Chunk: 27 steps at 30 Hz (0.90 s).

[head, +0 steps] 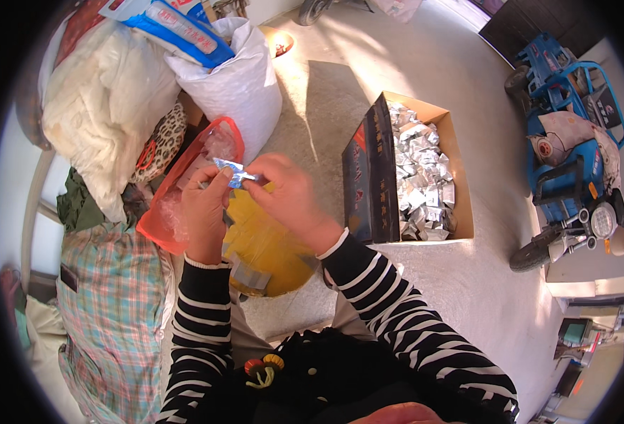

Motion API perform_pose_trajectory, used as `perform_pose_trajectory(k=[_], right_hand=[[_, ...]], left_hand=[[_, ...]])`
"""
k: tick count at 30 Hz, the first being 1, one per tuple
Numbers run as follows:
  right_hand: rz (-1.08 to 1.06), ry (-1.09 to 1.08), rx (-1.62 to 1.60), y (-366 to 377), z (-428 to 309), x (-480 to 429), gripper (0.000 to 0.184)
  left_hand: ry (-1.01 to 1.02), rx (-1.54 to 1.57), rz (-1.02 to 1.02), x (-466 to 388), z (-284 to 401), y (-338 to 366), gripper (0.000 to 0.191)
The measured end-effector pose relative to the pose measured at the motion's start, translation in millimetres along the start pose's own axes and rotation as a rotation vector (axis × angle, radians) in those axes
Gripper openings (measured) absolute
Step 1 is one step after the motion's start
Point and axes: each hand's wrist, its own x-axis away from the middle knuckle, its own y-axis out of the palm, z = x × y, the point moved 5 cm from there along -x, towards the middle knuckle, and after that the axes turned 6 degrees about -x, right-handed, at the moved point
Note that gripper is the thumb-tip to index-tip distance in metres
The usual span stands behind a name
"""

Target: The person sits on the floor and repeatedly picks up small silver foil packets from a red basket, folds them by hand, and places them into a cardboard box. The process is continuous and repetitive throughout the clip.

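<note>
Between my two hands is a small piece of silver foil (236, 175), creased and shiny. My left hand (206, 204) pinches its left side between thumb and fingers. My right hand (290, 196), blurred, has its thumb and forefinger at the foil's right end. Below both hands is a round yellow surface (269, 244) with strips of tape on it. A red plastic bag (155, 228) lies open just left of my left hand, with clear crumpled plastic (219, 140) inside. To the right of my right hand stands a cardboard box (370, 175) filled with silver foil-wrapped pieces (423, 180).
A white woven sack (253, 90) stands behind the red bag, with a blue-and-white package (179, 32) on top. Plaid cloth (116, 297) and a cream-coloured bundle (105, 100) lie at left. A blue three-wheeled vehicle (566, 159) is parked at far right on the concrete floor (502, 297).
</note>
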Motion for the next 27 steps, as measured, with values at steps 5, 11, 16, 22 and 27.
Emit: perform_pose_trajectory(k=[5,11,16,22,27], right_hand=[[0.003,0.389,-0.436,7.0,24.0,8.0,0.017],[0.004,0.445,-0.545,5.0,19.8,7.2,0.015],[-0.014,0.087,-0.073,-1.7,0.1,-1.0,0.015],[-0.021,-0.194,0.274,-3.3,-12.8,-2.2,0.016],[0.011,0.159,-0.106,-0.4,-2.1,-0.1,0.016]], left_hand=[[0.033,-0.049,0.003,8.6,11.4,5.4,0.01],[-0.088,-0.209,-0.131,14.8,17.7,12.3,0.012],[-0.089,-0.205,-0.104,14.6,16.9,9.5,0.011],[-0.066,-0.202,-0.073,14.8,16.9,10.5,0.012],[-0.044,-0.243,-0.055,14.9,17.7,9.8,0.013]])
